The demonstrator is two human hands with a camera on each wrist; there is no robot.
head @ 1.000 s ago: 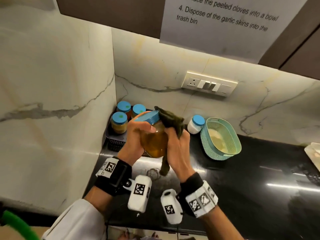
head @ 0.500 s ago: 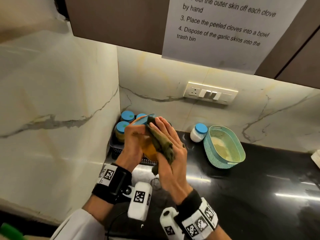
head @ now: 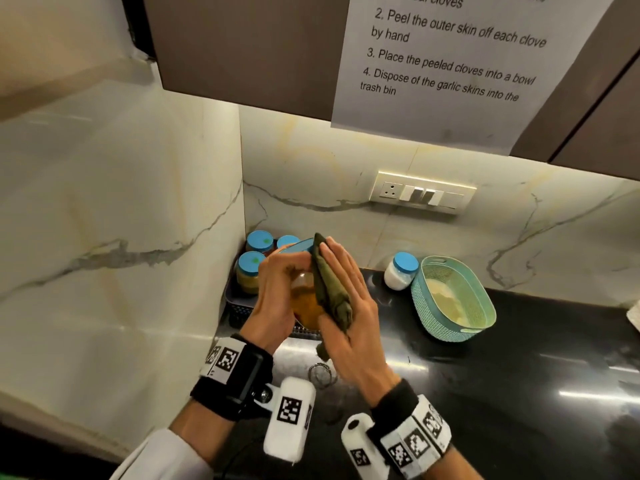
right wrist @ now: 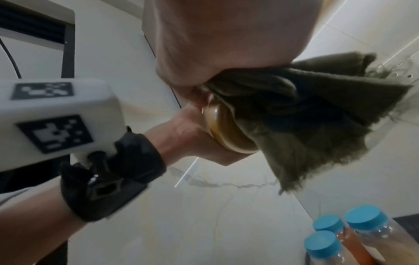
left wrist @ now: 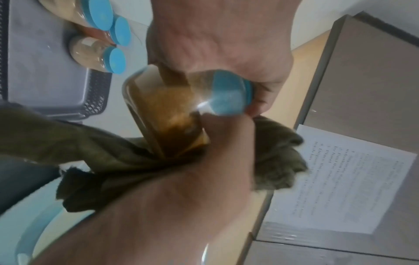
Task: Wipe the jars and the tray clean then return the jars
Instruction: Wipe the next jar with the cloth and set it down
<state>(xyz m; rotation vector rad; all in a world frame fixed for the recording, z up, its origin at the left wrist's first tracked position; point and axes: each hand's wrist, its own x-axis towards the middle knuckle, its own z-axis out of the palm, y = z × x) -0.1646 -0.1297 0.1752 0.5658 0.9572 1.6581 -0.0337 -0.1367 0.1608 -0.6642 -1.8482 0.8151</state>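
The jar (head: 304, 299) of amber-brown contents is up in the air, tilted, its blue lid (head: 294, 244) pointing toward the back wall, right above the front edge of the dark tray (head: 239, 306). The left hand (head: 277, 299) has it wrapped up, fingers curled round the glass and the lid end. Against the jar's other side goes the olive-green cloth (head: 332, 292), pressed flat by the right hand (head: 349, 313), fingers straight and laid along the fabric; the thumb's hold cannot be made out. A loose tail of cloth hangs below the palm. Back in the corner, three more blue-lidded jars (head: 254, 268) stand upright on the tray. Off to the right, on the black counter (head: 519, 393), a small white jar (head: 400, 271) sits just beside a teal basket (head: 450, 299).
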